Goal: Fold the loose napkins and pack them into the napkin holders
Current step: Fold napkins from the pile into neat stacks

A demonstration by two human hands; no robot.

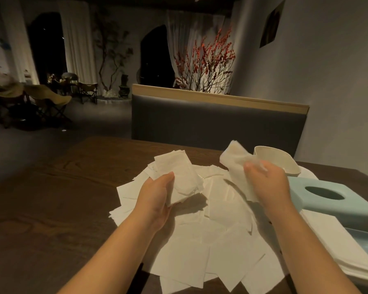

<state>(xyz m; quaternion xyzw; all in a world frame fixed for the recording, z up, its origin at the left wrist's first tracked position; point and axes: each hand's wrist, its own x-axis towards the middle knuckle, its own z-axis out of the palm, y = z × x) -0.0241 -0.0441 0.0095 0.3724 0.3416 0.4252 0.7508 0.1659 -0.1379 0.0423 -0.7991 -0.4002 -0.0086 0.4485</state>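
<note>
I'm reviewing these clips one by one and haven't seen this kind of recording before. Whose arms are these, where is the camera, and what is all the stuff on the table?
There is no machine here: a person works with bare hands, and the single picture comes from a wide-angle camera worn on their head, looking forward and down.

The left hand holds a folded white napkin above the table. The right hand grips another napkin, which looks crumpled or half folded.

Beneath them, on the dark wooden table, lies a wide pile of loose napkins. To the right stand a pale green tissue box cover with an oval opening, a cream curved napkin holder behind it, and part of a light blue tray at the edge. A bench back faces the person across the table.
</note>
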